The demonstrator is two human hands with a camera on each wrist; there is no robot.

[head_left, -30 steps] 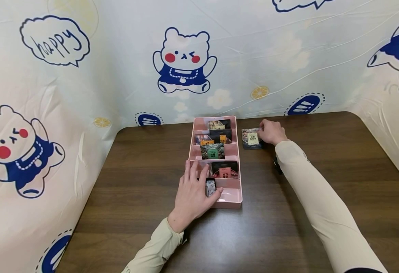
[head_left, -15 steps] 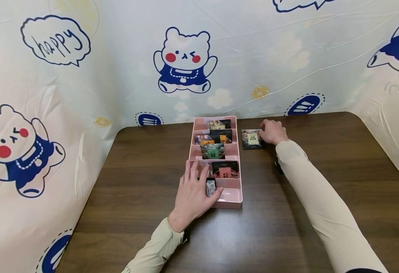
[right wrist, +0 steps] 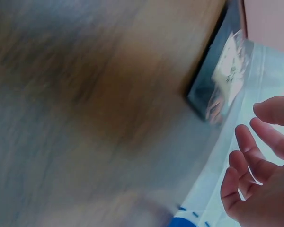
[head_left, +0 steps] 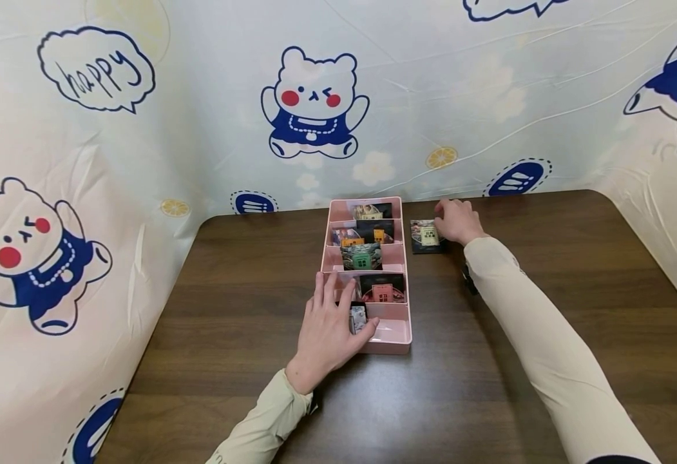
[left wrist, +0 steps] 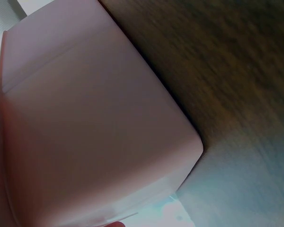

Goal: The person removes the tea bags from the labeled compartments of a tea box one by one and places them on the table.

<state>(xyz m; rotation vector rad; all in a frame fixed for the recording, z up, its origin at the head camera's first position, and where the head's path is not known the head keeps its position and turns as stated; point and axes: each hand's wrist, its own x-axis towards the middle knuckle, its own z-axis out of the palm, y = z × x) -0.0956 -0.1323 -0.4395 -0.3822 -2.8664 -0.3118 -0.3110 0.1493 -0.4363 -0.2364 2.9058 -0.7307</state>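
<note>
My left hand [head_left: 329, 332] rests with spread fingers on the left rim of a long pink divided box [head_left: 387, 348], near its front end. In the left wrist view the box's pink side wall [left wrist: 94, 113] fills most of the picture. Flat on the table, just right of the box's far end, lies a dark square packet [head_left: 429, 237] with a cream label. My right hand [head_left: 458, 221] is at the packet's right edge, overlapping it in the head view. The right wrist view shows loosely bent fingers [right wrist: 248, 142] apart from the packet [right wrist: 227, 71], with nothing between them.
Inside the box stand packets with cream, orange, green [head_left: 362, 258] and red [head_left: 382, 290] labels, split among compartments. A dark packet [head_left: 358, 317] shows in the front compartment beside the left thumb. A printed cloth [head_left: 315, 180] hangs behind the wooden table [head_left: 245, 283].
My right hand has shifted slightly left and away from me at the cream-labelled packet, which stays almost in place. The left hand and the box have not visibly moved.
</note>
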